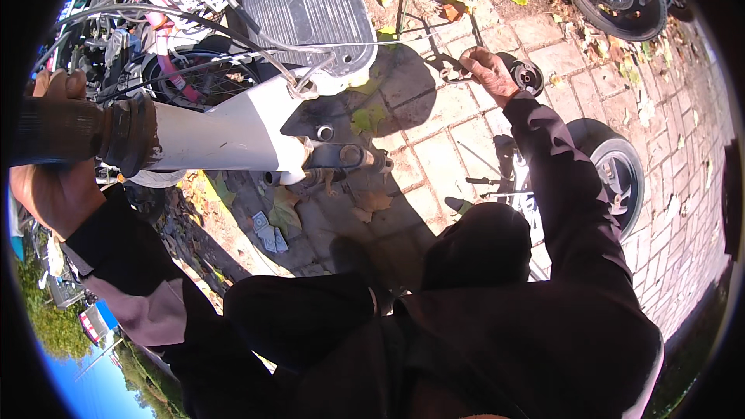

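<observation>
At the far left my left hand [56, 195] wraps round the black steering tube [58, 130] of a scooter, its fingers showing above the tube and the palm below. The tube meets a white scooter frame [213, 132] lying sideways before me, with a ribbed grey footboard [306, 12] and loose cables [186, 15]. My right hand [489, 74] reaches to the paving on the right, fingers pinched together. A small metal piece [450, 74] shows at its fingertips; I cannot make out its kind. Close beside that hand lies a round metal hub [528, 76].
A small wheel with a tyre [619, 178] lies right of my forearm. Thin tools [497, 186] rest near my knee. Cards or papers [268, 231] and dry leaves [372, 203] lie on the brick paving [434, 159]. Parked vehicle wheels [621, 4] stand at the far right.
</observation>
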Demonstrator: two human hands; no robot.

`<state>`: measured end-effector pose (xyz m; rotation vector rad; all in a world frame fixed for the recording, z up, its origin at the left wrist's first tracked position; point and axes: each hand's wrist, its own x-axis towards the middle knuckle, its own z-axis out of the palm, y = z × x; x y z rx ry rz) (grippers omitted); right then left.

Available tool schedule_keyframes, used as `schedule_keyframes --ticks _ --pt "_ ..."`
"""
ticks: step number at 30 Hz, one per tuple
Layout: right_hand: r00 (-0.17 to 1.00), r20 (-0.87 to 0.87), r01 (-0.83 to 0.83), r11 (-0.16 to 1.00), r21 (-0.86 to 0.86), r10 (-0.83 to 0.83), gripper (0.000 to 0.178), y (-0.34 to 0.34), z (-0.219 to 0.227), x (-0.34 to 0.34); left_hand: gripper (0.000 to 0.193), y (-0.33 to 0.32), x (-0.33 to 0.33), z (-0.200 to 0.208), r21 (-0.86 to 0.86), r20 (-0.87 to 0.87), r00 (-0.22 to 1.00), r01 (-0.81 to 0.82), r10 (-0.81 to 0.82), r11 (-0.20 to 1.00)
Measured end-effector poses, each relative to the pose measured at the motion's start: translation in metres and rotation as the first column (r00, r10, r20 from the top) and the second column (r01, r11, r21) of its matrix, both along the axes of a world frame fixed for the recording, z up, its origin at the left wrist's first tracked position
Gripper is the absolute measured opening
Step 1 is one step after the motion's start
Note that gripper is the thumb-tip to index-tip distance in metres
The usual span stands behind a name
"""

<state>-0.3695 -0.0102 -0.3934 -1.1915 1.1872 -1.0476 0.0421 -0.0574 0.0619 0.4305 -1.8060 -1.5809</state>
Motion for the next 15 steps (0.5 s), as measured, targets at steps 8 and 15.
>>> schedule_keyframes --ticks 8,15 --pt "0.841 0.541 0.08 0.988 -0.129 0.003 0.018 0.098 0.15 -0.005 0.015 -0.007 -0.001 -0.008 0.123 -0.162 0.937 -0.291 0.308 0.949" --pt "0.862 0.497 0.154 0.88 -0.45 0.103 0.022 0.12 0.318 0.046 0.02 -0.013 -0.002 -0.02 0.059 -0.264 0.743 -0.624 0.615 0.779"
